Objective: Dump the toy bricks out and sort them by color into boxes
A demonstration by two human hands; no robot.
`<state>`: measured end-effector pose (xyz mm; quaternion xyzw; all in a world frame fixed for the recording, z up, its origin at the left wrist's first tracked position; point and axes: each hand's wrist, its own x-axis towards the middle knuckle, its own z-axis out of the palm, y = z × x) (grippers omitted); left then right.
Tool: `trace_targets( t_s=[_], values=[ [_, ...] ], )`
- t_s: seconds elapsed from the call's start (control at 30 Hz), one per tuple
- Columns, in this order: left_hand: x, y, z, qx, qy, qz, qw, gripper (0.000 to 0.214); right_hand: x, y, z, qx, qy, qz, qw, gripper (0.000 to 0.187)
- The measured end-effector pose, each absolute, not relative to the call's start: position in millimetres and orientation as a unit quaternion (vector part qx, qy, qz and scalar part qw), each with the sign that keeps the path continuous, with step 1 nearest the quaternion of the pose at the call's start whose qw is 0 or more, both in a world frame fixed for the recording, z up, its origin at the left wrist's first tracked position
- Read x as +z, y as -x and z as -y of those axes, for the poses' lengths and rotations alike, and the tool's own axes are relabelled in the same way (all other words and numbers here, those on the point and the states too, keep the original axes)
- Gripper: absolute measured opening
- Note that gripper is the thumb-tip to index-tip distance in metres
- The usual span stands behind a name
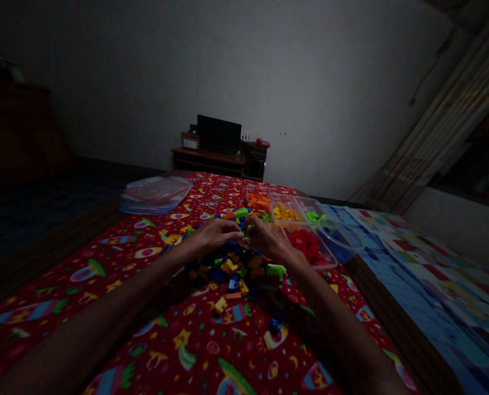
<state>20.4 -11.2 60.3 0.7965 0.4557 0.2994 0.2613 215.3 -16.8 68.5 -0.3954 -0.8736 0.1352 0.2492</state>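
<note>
Both of my hands are close together above a mixed pile of toy building blocks (229,266) in yellow, blue, orange and green. My left hand (216,235) has its fingers drawn together and pointing right. Facing it, my right hand (267,237) is bent with its fingers curled toward the left fingertips. Anything pinched between the fingers is too dark and small to make out. A green block (276,271) lies below my right wrist. Nearer to me are a loose yellow block (220,305) and a dark blue block (276,322).
Clear containers at the right hold sorted blocks: orange (259,202), yellow (285,213), green (316,220), red (306,245) and blue (341,247). Stacked clear lids (156,195) lie at the far left of the red patterned cloth (146,299). A monitor (219,134) stands beyond.
</note>
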Motion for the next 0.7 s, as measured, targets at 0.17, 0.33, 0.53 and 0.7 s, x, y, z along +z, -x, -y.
trace_targets(
  t_s=[0.17,0.33,0.53,0.7],
  values=[
    [57.9,-14.6,4.3,0.313,-0.778,-0.505,0.205,0.037,67.2,-219.0,15.9,0.101,0.375,0.889,0.243,0.035],
    [44.1,-18.2,-2.1,0.357,-0.757,-0.483,0.259,0.038,69.4,-215.6,23.2,0.093,0.358,0.901,0.228,0.033],
    [51.3,-22.2,2.2,0.399,-0.71,-0.471,0.339,0.04,71.8,-223.9,19.5,0.07,0.398,0.879,0.253,0.022],
    [66.5,-6.2,0.7,0.423,-0.724,-0.482,0.254,0.035,96.3,-278.0,-17.3,-0.001,0.522,0.798,0.3,0.028]
  ],
)
